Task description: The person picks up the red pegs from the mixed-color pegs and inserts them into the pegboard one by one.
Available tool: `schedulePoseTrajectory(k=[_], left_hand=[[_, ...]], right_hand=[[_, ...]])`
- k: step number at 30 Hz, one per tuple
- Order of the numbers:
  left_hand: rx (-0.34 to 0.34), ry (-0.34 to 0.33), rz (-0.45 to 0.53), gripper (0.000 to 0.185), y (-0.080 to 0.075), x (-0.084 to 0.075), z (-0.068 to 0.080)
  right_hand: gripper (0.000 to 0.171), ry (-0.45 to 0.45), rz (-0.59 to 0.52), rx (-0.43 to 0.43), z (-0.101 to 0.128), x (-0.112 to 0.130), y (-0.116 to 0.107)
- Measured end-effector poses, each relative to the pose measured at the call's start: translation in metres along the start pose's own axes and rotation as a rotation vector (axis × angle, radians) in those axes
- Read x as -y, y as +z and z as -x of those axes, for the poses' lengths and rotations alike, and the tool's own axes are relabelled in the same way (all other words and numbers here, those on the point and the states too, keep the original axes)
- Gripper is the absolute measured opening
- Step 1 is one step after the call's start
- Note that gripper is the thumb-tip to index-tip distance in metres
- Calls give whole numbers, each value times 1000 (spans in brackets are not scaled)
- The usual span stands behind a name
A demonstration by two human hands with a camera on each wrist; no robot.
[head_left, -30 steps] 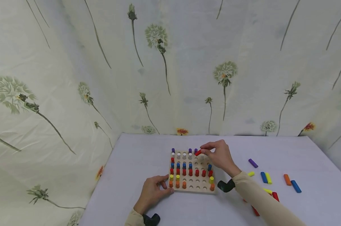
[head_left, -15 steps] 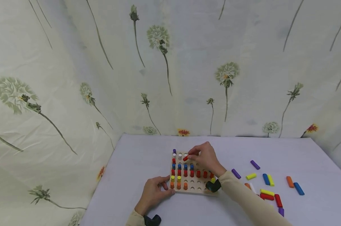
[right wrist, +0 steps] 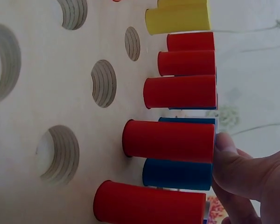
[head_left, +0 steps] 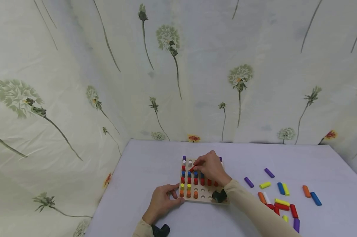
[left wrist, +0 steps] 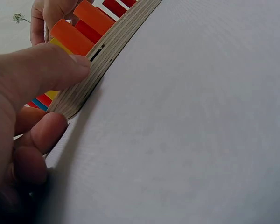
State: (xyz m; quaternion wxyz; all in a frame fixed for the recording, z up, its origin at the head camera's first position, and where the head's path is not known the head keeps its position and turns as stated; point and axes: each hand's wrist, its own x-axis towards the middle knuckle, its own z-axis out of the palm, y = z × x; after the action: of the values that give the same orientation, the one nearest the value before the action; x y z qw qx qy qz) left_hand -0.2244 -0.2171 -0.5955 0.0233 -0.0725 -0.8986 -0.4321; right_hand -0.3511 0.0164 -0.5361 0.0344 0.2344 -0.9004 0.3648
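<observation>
A wooden pegboard lies on the table, with coloured pegs standing in rows. My left hand grips its near left corner; in the left wrist view the thumb presses the front edge and the fingers curl at the side. Over the left half of the board, my right hand pinches a tilted red peg. That peg is just behind the row of blue pegs. In the right wrist view, standing red pegs and a blue peg hide the right fingertips.
Loose pegs lie right of the board: a purple peg, a yellow peg, an orange peg, a blue peg, a white peg, a red peg and others. A dandelion-patterned cloth hangs behind.
My right hand has carried the red peg left and nearer across the board, from the back rows to behind the blue row. My left hand keeps its grip on the corner.
</observation>
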Motion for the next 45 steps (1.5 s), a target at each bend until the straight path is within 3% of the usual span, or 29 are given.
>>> schedulePoseTrajectory(k=[6,13,22,31,39,45], left_hand=[[4,-14,15,56,1,-2,1],[-5,-10,13,56,1,-1,1],[-14,-12,15,56,-2,1,-1],[-11,-2,26,56,1,0,0],[-19,2,16,56,1,-2,-1],[-21,1,15,55,1,-3,1]], right_hand=[[4,45,37,11,0,2,5],[4,3,122,-3,-3,12,9],[5,0,106,0,-9,14,16],[6,5,181,-10,-6,17,20],[3,-38,267,-23,-5,27,20],[8,-119,309,-48,-4,32,24]])
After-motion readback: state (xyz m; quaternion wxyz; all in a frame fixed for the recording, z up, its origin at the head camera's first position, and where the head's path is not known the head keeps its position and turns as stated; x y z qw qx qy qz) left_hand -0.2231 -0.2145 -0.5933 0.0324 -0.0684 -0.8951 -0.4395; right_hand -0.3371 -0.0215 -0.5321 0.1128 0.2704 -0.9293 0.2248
